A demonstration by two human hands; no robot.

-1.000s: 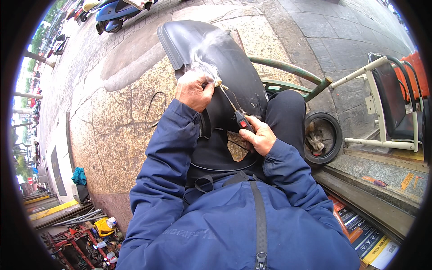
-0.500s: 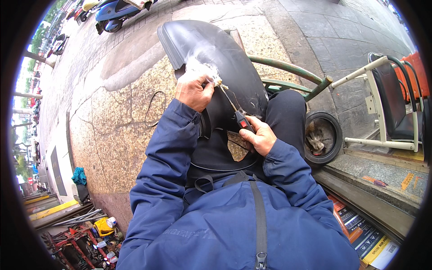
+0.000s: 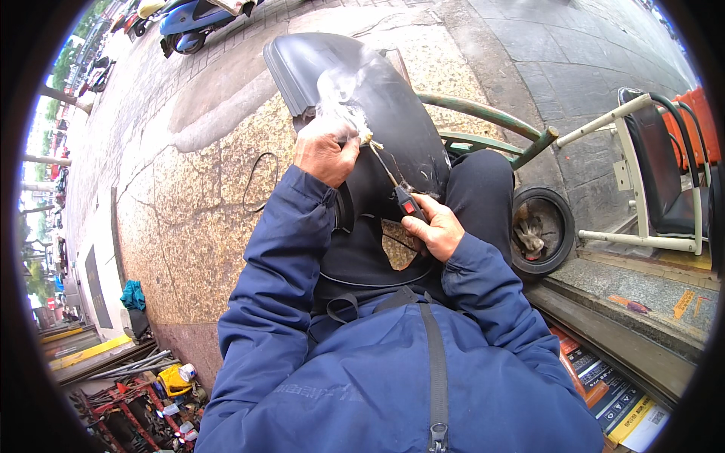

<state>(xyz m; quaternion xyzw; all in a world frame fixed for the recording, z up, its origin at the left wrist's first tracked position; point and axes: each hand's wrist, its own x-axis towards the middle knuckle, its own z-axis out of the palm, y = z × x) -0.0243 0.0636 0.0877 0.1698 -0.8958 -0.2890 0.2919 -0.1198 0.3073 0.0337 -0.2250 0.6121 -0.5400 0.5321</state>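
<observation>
Across my knees lies a large curved black plastic panel, scuffed on its lower right part. My right hand is wrapped around the dark handle of a soldering iron that has a red switch. The iron's thin metal shaft points up and left, to a pale lump by my left fingertips. Closed in a pinch at that spot is my left hand; what sits between its fingers is too small to make out. White smoke curls up over the panel from there.
A wooden-framed chair with green slats stands beyond my right knee. To the right are a round black tub and a black-padded metal chair. Tools and red metal parts crowd the lower left. A blue scooter stands far off.
The smoke has shifted shape and drifts higher over the panel. Both hands and the soldering iron stay practically where they were.
</observation>
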